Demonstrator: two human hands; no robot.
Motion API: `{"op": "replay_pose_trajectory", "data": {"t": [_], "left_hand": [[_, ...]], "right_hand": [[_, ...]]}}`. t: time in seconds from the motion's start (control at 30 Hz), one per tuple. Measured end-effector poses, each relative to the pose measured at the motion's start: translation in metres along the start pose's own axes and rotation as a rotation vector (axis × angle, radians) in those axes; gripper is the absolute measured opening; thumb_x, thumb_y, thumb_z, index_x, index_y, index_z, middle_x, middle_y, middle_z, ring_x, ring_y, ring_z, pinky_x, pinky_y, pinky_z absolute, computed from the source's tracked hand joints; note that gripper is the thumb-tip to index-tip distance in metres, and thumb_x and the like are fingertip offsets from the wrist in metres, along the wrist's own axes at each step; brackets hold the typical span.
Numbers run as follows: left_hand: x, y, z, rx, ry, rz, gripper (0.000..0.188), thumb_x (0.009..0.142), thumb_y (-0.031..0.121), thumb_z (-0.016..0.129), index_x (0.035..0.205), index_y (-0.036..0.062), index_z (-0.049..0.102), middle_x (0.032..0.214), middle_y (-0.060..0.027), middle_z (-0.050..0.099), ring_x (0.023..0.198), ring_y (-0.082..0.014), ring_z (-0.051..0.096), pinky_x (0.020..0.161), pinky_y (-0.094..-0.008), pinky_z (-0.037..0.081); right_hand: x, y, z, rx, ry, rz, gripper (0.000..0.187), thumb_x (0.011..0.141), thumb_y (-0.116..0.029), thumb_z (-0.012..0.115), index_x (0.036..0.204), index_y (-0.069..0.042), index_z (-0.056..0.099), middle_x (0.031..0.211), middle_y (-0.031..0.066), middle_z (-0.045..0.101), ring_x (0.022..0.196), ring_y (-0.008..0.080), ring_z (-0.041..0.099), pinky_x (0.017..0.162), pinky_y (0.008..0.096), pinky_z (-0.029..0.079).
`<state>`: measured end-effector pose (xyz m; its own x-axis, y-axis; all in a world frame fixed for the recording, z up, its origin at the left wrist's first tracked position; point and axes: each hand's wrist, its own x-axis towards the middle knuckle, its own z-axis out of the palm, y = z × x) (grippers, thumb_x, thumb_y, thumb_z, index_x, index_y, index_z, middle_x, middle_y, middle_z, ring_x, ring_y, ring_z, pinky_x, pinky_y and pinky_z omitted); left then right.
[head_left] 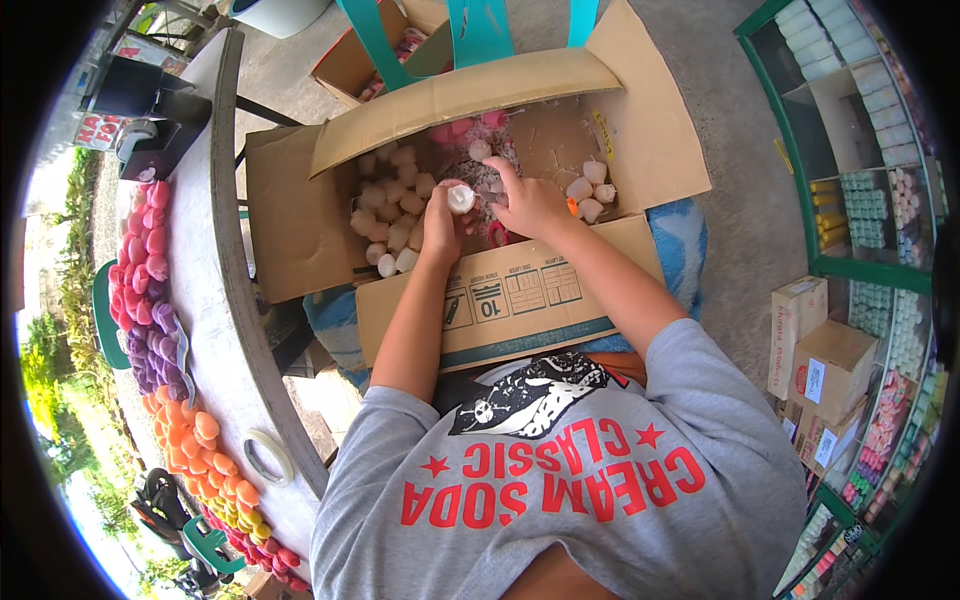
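Note:
A small rounded white piece (461, 199) is gripped in the fingers of my left hand (441, 226), its pale face turned up. Close to it on the right, my right hand (533, 207) is curled with the index finger stretched forward. An orange end (573, 206) shows at that hand's heel and a thin greyish part near its thumb, seemingly one slim tool, mostly hidden. Both hands are over an open cardboard box (480, 300). Inside, a pile of off-white rounded pieces (398, 195) sits to the left, and a smaller cluster of similar pieces (592, 190) to the right.
Pink pieces (462, 128) and shavings lie in the box. At left, a long table (235, 330) carries rows of red, purple, orange and yellow pieces (190, 440) and a tape roll (268, 458). A teal chair (480, 35) is beyond; green-framed shelves (815, 265) and cartons (832, 372) stand right.

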<state>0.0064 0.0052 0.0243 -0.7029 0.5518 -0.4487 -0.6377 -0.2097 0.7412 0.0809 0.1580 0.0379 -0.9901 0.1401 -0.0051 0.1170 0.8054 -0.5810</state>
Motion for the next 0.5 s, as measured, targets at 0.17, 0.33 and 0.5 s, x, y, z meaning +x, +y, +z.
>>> {"op": "replay_pose_trajectory", "data": {"t": [0.17, 0.33, 0.5], "left_hand": [[0.000, -0.001, 0.003, -0.025, -0.010, 0.017, 0.021, 0.089, 0.029, 0.036, 0.091, 0.0127, 0.049, 0.075, -0.0014, 0.054, 0.055, -0.0103, 0.042, 0.047, -0.0253, 0.032], [-0.001, -0.001, 0.005, 0.108, 0.009, -0.015, 0.019, 0.089, 0.026, 0.035, 0.089, 0.0130, 0.049, 0.075, -0.0008, 0.053, 0.057, -0.0102, 0.042, 0.048, -0.0250, 0.033], [0.002, -0.003, 0.001, 0.010, -0.035, 0.010, 0.024, 0.092, 0.027, 0.033, 0.086, 0.0092, 0.047, 0.067, -0.0042, 0.051, 0.049, -0.0119, 0.041, 0.043, -0.0252, 0.033]], "right_hand": [[0.000, -0.004, 0.010, 0.000, 0.014, -0.111, 0.064, 0.077, -0.025, 0.063, 0.132, -0.018, 0.031, 0.068, 0.0132, 0.064, 0.062, 0.0340, 0.064, 0.054, 0.0462, 0.049], [0.000, -0.004, 0.015, -0.051, 0.059, -0.136, 0.063, 0.077, -0.023, 0.063, 0.132, -0.017, 0.031, 0.069, 0.0131, 0.065, 0.063, 0.0329, 0.064, 0.054, 0.0452, 0.049], [0.001, -0.010, 0.009, -0.197, 0.018, -0.054, 0.062, 0.078, -0.025, 0.063, 0.131, -0.016, 0.032, 0.071, 0.0164, 0.065, 0.064, 0.0365, 0.064, 0.055, 0.0463, 0.050]]}}
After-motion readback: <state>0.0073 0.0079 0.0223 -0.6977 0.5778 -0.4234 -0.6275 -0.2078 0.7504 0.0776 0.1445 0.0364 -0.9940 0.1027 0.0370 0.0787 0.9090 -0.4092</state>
